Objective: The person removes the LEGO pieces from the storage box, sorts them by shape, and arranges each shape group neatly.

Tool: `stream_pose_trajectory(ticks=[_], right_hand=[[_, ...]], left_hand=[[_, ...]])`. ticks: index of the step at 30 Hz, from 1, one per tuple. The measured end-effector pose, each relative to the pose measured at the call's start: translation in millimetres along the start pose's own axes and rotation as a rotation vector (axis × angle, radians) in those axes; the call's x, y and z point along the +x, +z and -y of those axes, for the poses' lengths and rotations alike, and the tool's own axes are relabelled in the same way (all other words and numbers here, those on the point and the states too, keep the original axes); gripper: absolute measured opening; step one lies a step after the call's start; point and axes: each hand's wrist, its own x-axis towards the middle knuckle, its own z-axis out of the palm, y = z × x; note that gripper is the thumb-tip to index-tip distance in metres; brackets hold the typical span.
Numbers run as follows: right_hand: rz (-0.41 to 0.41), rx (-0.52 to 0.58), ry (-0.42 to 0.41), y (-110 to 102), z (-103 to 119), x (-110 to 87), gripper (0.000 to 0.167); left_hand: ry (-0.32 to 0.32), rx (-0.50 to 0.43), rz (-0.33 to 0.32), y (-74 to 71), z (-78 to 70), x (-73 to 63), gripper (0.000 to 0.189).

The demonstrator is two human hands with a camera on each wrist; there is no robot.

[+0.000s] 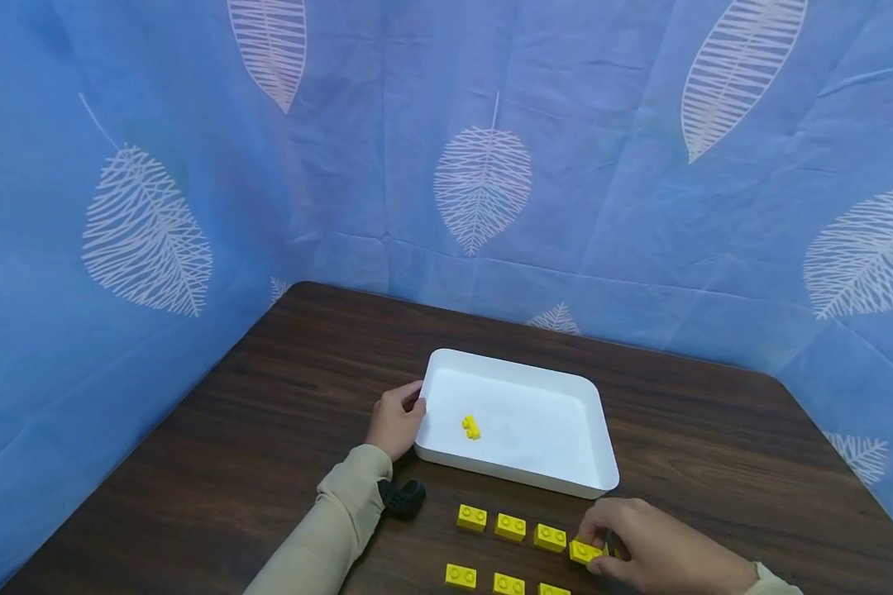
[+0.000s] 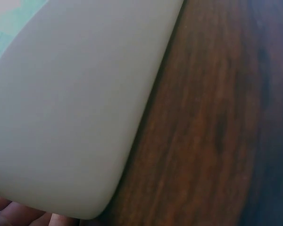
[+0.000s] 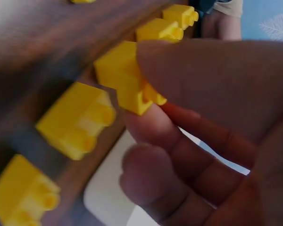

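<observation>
My left hand (image 1: 397, 420) holds the left side of a white tray (image 1: 517, 478), thumb and fingers at its wall. In the left wrist view the tray's outer wall (image 2: 80, 108) fills much of the picture, with fingertips (image 2: 23, 214) at the lower left. Over by the tray's near right corner, my right hand (image 1: 651, 541) pinches a yellow two-stud toy brick (image 3: 132, 96) between thumb and index finger. A neighbouring brick (image 3: 75, 120) stands close to it. Inside the tray lies a small yellow piece (image 1: 471, 427).
A row of yellow bricks (image 1: 510, 527) runs along the dark wooden table (image 1: 298, 372) in front of the tray. A second row (image 1: 461, 576) is nearer, cut by the frame's bottom. My left wrist wears a black band (image 1: 402, 499). A blue leaf-patterned curtain (image 1: 387, 165) hangs behind.
</observation>
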Motion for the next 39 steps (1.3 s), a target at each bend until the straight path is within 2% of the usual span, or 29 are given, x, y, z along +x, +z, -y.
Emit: stream_pose_trajectory(ticks=[3, 8, 10, 15, 19, 23, 28, 34, 39], right_hand=[[0.024, 0.018, 0.009, 8, -8, -4.8, 0.007], [0.051, 0.048, -0.083, 22, -21, -7.2, 0.003], [0.063, 0.080, -0.089, 27, -25, -8.0, 0.003], [0.088, 0.103, -0.016, 34, -28, -9.4, 0.006], [0.086, 0.059, -0.008, 39, -27, -9.7, 0.007], [0.066, 0.041, -0.025, 41, -28, -10.5, 0.008], [0.034, -0.005, -0.119, 41, -32, -10.6, 0.007], [0.018, -0.016, -0.104, 35, -31, -11.6, 0.008], [-0.033, -0.047, -0.158, 27, -26, -10.6, 0.007]], left_hand=[[-0.013, -0.001, -0.004, -0.9, -0.7, 0.0, 0.037], [-0.007, 0.007, -0.019, -3.9, -0.8, 1.0, 0.037], [-0.001, 0.013, -0.027, -5.1, 0.1, 1.4, 0.037], [-0.013, 0.016, -0.031, -5.4, 3.7, 1.1, 0.036], [-0.013, 0.011, -0.021, -3.1, 4.2, 1.2, 0.036], [-0.007, 0.004, -0.019, -2.0, 2.8, 1.2, 0.036], [0.003, 0.007, -0.019, -1.6, 1.8, 0.4, 0.036], [0.004, 0.012, -0.017, -0.7, 0.8, -0.4, 0.036], [0.002, 0.011, -0.013, 0.9, -0.2, -0.4, 0.035]])
